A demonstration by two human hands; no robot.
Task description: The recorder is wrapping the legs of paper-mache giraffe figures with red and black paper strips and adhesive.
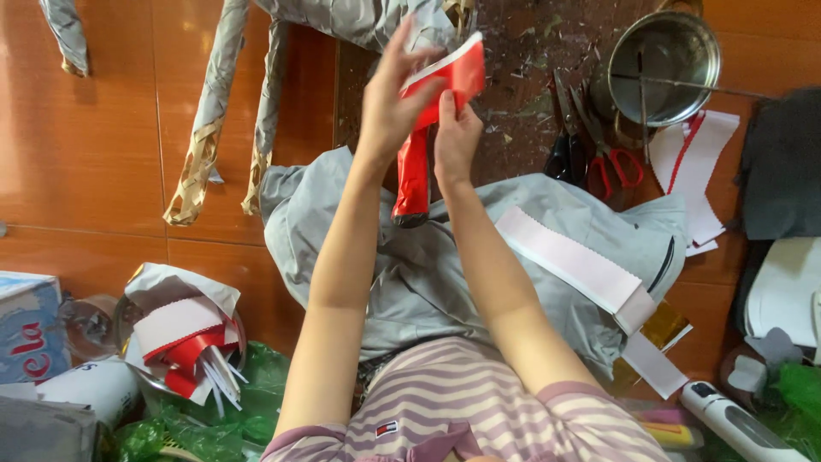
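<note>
Both my hands are raised in front of me over my grey-trousered lap (410, 265). My left hand (392, 94) pinches the upper edge of a red and white paper strip (453, 73), fingers spread above it. My right hand (456, 137) grips the same strip lower down, thumb pressed on the red side. The red strip curls downward and hangs as a long tail (412, 184) between my forearms. A long white paper strip (571, 261) lies across my right thigh.
A bowl of red and white paper pieces (184, 342) sits at lower left. Red-handled scissors (611, 162) and black scissors (566, 145) lie near a steel pot (667, 60). Woven paper-wrapped legs (209, 111) stand on the orange tiled floor. A white glue gun (735, 419) rests at lower right.
</note>
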